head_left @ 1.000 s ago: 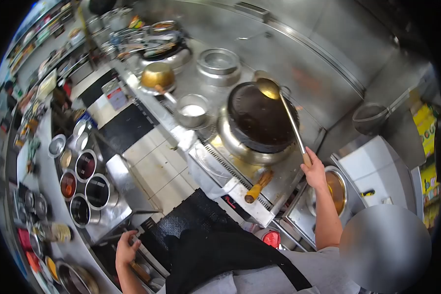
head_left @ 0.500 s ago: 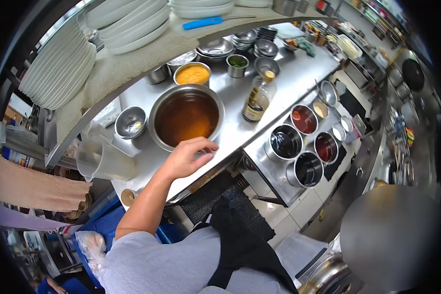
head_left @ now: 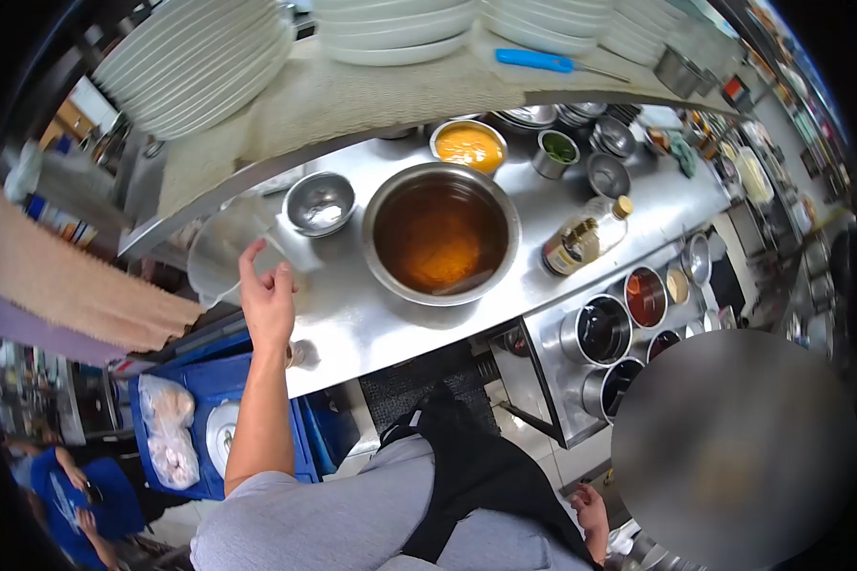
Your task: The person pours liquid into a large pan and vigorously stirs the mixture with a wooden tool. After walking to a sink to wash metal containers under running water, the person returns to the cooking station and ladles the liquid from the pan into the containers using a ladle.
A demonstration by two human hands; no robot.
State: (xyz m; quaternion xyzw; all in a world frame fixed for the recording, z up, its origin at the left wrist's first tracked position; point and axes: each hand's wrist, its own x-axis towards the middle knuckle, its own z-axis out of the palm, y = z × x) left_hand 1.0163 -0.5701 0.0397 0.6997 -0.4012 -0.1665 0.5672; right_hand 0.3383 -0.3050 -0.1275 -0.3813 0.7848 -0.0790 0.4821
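Note:
My left hand [head_left: 269,300] reaches forward at the left end of the steel counter, index finger stretched out and thumb apart. It overlaps a translucent plastic pitcher [head_left: 221,257]; I cannot tell whether they touch. Right of it stands a wide steel bowl [head_left: 376,276] of clear brown liquid, with a small steel bowl [head_left: 321,203] just behind on the left. Low on the right, my right hand [head_left: 590,511] hangs by my side, its fingers loosely bent and nothing visible in them.
A pot of yellow sauce [head_left: 468,146], a cup of chopped greens [head_left: 556,154] and a glass bottle [head_left: 586,238] stand on the counter. Stacked plates [head_left: 395,29] and a blue-handled tool [head_left: 533,60] are on the overhead shelf. Steel pots [head_left: 603,328] of dark sauce sit right. A co-worker [head_left: 86,495] is lower left.
My left hand has moved left, from the near rim of the wide bowl to the pitcher. The whole view has shifted, and my right hand has come into sight.

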